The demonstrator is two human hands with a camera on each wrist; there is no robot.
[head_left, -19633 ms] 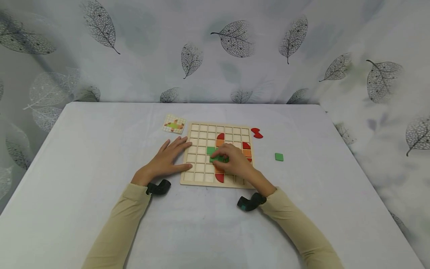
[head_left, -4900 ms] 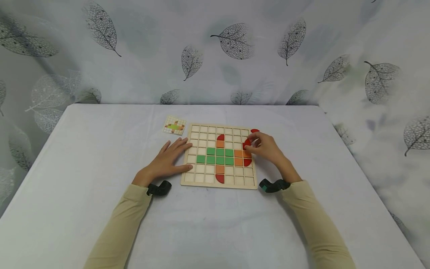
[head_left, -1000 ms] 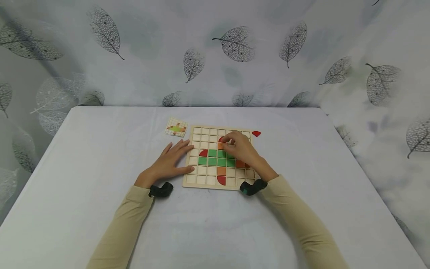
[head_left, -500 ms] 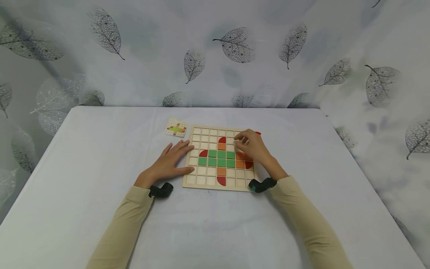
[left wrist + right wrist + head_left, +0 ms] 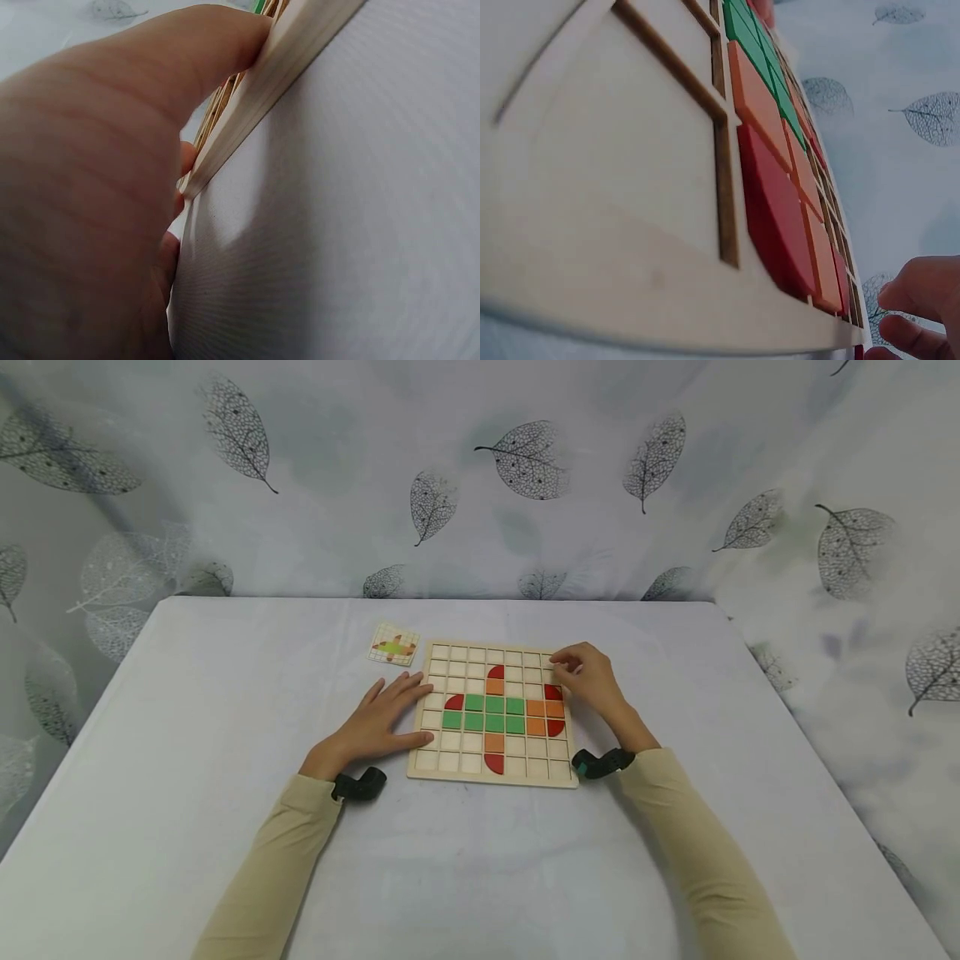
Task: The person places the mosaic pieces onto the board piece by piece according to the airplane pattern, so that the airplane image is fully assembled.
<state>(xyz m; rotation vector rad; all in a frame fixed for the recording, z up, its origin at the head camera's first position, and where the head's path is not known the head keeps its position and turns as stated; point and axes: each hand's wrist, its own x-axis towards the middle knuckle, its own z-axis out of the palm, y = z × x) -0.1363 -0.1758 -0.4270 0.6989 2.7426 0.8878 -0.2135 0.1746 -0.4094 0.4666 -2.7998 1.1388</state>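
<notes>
My left hand (image 5: 369,727) rests with fingers spread on the left edge of a wooden grid board (image 5: 450,760); in the left wrist view its thumb (image 5: 217,45) presses the board's side. My right hand (image 5: 592,681) is over the board's top right corner, its fingers bent, with a gap between index finger and thumb. It covers the place of the loose red quarter-round tile; a red sliver (image 5: 859,352) shows below the fingers (image 5: 922,289) in the right wrist view. On the board lie green squares (image 5: 494,722), orange squares (image 5: 536,727) and red quarter-rounds (image 5: 453,702).
A small pattern card (image 5: 393,645) lies beyond the board's top left corner. A white cloth covers the table (image 5: 465,860), and a leaf-print curtain (image 5: 315,485) hangs behind it. Both wrists carry a black camera (image 5: 360,783).
My right hand has moved right, from the board's upper middle to its top right corner, and now hides the loose red tile. The left hand stays put. Since the oldest frame, more tiles fill the grid.
</notes>
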